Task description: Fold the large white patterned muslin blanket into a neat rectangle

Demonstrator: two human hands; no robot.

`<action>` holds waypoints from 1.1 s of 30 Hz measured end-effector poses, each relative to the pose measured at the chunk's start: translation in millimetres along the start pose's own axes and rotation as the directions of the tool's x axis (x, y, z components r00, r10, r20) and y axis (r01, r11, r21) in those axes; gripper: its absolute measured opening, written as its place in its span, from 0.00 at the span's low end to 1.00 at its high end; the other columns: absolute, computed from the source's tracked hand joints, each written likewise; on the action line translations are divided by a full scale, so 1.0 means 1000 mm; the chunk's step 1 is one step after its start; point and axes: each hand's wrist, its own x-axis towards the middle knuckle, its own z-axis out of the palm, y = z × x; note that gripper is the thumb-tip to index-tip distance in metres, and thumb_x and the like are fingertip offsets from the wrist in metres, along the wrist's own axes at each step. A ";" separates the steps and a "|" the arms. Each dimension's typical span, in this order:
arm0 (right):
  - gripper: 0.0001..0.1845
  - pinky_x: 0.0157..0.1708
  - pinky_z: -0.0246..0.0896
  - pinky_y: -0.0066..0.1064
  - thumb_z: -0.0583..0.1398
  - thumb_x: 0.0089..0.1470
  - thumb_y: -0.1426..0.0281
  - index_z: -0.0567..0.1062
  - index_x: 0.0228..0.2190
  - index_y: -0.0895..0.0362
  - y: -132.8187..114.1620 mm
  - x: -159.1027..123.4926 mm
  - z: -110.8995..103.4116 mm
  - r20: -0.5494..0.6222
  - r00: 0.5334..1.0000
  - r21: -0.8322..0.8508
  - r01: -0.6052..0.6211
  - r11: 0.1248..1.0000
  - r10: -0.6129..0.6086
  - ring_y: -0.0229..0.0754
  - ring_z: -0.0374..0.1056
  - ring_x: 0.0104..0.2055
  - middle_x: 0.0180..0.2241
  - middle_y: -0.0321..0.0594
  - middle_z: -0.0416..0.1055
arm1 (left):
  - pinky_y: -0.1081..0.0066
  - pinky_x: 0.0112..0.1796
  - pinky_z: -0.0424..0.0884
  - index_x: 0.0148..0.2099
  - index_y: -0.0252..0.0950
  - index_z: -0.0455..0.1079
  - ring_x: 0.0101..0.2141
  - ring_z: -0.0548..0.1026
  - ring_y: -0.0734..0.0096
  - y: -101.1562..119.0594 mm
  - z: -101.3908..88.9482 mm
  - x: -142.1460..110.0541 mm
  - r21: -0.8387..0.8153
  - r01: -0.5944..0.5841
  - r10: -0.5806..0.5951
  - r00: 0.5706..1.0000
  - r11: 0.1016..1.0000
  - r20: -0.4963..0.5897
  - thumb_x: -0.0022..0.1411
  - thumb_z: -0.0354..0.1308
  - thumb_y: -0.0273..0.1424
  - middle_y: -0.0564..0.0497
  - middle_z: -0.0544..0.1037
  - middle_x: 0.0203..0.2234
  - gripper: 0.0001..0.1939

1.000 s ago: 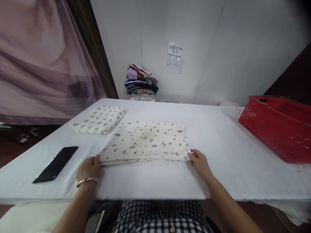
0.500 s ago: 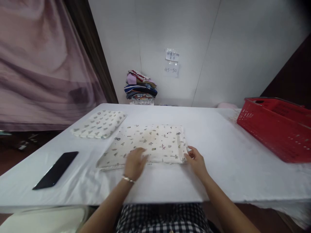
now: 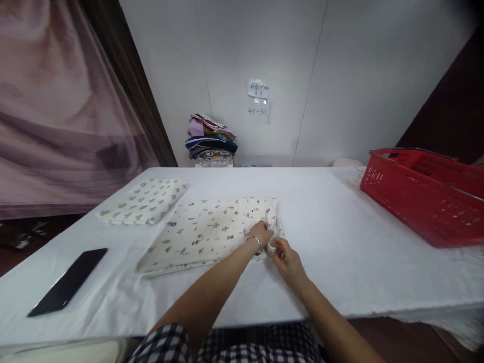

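Note:
A folded white cloth (image 3: 212, 227) printed with small plants and figures lies flat in front of me. My left hand (image 3: 260, 234), with a bracelet at the wrist, reaches across to the cloth's right edge, its fingers closed on the fabric there. Right beside it, my right hand (image 3: 286, 258) pinches the near right corner of the same cloth. The fabric between the two hands is bunched and slightly raised. My left fingertips are partly hidden behind the hand.
Another folded white cloth (image 3: 145, 201) with grey shapes lies at the left. A black phone (image 3: 70, 282) rests near the front left. A red basket (image 3: 419, 201) stands at the right. Stacked folded fabrics (image 3: 212, 141) are by the wall, beneath paper signs (image 3: 258, 101).
My left hand has moved right, from the cloth's front middle to its right edge, and grips there. My right hand keeps the corner, now bunched up. The view has shifted slightly.

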 end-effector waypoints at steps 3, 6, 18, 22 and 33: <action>0.15 0.23 0.56 0.25 0.56 0.51 0.65 0.70 0.41 0.54 0.005 0.008 -0.011 -0.003 0.998 0.081 -0.055 0.995 0.055 0.34 0.59 0.21 0.25 0.33 0.68 | 0.73 0.29 0.64 0.31 0.34 0.69 0.29 0.72 0.69 -0.008 0.003 0.007 -0.028 0.022 -0.022 0.999 0.999 -0.027 0.56 0.52 0.32 0.50 0.75 0.25 0.08; 0.14 0.19 0.55 0.24 0.56 0.49 0.63 0.71 0.38 0.56 0.012 0.033 -0.020 -0.052 0.985 0.234 -0.151 0.960 0.167 0.33 0.60 0.21 0.26 0.35 0.69 | 0.74 0.25 0.62 0.28 0.33 0.68 0.25 0.70 0.71 -0.015 0.005 0.010 -0.049 0.039 -0.041 0.998 0.998 -0.043 0.59 0.49 0.33 0.51 0.72 0.21 0.13; 0.12 0.14 0.56 0.24 0.57 0.44 0.67 0.73 0.32 0.60 0.033 0.133 0.006 0.218 0.822 0.335 -0.570 0.750 0.527 0.36 0.63 0.16 0.17 0.35 0.68 | 0.72 0.29 0.57 0.24 0.36 0.68 0.28 0.70 0.69 0.000 0.003 -0.005 0.074 -0.110 0.117 0.989 0.991 -0.094 0.61 0.44 0.39 0.51 0.72 0.20 0.19; 0.19 0.17 0.59 0.27 0.57 0.45 0.63 0.74 0.37 0.62 0.046 0.142 0.013 0.150 0.849 0.290 -0.528 0.798 0.507 0.38 0.65 0.19 0.21 0.38 0.72 | 0.71 0.29 0.56 0.25 0.37 0.68 0.28 0.69 0.70 0.008 0.002 -0.007 0.213 -0.244 0.272 0.956 0.946 -0.113 0.62 0.43 0.38 0.50 0.73 0.22 0.19; 0.16 0.34 0.62 0.29 0.58 0.39 0.72 0.78 0.33 0.59 0.071 0.185 0.025 0.059 0.936 0.052 -0.349 0.936 0.346 0.45 0.70 0.37 0.32 0.43 0.76 | 0.74 0.30 0.59 0.24 0.37 0.66 0.25 0.66 0.73 -0.001 0.000 -0.004 0.171 -0.468 0.470 0.882 0.867 0.031 0.64 0.41 0.38 0.53 0.70 0.21 0.20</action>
